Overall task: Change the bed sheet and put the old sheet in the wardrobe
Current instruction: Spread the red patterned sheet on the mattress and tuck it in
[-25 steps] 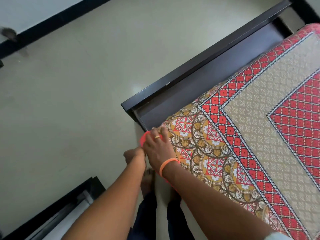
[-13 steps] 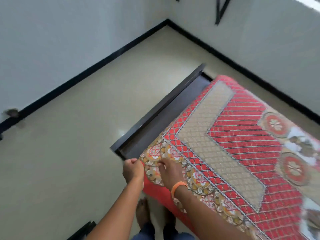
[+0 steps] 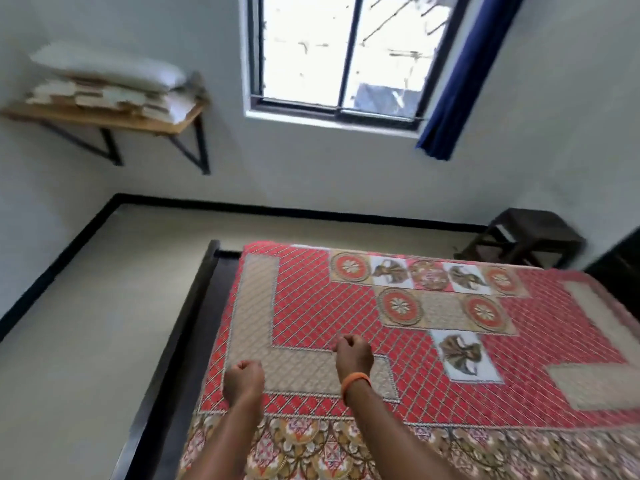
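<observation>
Both hands have let go of the bed corner, and now the left hand (image 3: 243,377) and right hand (image 3: 353,353) hover as empty fists, apart, over the red patterned sheet (image 3: 346,317) lying flat on the bed, so tucking looks done.

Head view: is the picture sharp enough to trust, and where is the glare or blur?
Head view: the window is blown out by daylight; the shelf and its pile smear with motion blur; the sheet pattern is soft; wide-angle bend tilts the walls; both hands read clearly enough.
</observation>
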Tool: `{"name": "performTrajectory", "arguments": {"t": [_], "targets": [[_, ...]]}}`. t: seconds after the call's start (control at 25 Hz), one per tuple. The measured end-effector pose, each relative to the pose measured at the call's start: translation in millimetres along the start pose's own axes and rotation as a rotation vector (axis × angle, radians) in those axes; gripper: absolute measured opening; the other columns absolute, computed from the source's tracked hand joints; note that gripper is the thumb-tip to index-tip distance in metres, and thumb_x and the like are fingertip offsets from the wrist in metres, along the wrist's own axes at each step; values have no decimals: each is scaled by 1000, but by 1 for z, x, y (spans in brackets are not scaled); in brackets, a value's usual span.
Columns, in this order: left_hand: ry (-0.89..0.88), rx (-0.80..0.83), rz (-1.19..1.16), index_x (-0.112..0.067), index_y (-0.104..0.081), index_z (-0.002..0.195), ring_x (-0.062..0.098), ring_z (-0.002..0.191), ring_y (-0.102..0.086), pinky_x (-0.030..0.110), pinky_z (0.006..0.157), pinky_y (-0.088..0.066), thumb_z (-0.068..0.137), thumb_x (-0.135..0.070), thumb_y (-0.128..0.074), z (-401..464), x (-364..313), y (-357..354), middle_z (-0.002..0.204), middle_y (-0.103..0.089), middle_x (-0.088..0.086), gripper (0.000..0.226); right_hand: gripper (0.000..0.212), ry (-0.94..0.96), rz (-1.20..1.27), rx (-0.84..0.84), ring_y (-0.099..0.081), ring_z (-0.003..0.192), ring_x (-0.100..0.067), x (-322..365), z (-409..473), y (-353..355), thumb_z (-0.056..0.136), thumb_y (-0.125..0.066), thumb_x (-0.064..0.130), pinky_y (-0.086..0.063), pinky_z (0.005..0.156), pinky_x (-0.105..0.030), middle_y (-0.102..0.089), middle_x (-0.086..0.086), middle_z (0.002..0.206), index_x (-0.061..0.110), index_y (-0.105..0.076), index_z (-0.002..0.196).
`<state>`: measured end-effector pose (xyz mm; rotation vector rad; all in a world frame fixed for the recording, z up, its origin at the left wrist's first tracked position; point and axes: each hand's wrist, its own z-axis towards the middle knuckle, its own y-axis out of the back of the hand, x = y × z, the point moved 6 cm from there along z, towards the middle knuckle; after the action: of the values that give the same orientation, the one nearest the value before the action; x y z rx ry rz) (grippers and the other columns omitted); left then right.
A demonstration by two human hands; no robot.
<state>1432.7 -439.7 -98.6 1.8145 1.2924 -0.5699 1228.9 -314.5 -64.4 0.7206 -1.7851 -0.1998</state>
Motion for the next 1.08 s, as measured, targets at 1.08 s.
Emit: {"name": "performTrajectory", "arguments": {"t": [1.08], "targets": [[-273, 898, 271, -8, -54, 71, 16, 59, -40, 26, 56, -30, 91, 1, -50, 9, -92, 46, 65, -47, 7, 22, 6, -223, 371, -774, -64, 76, -23, 35, -190, -15, 84, -61, 11, -57, 69, -38, -67, -5, 87, 17, -60, 85]]}}
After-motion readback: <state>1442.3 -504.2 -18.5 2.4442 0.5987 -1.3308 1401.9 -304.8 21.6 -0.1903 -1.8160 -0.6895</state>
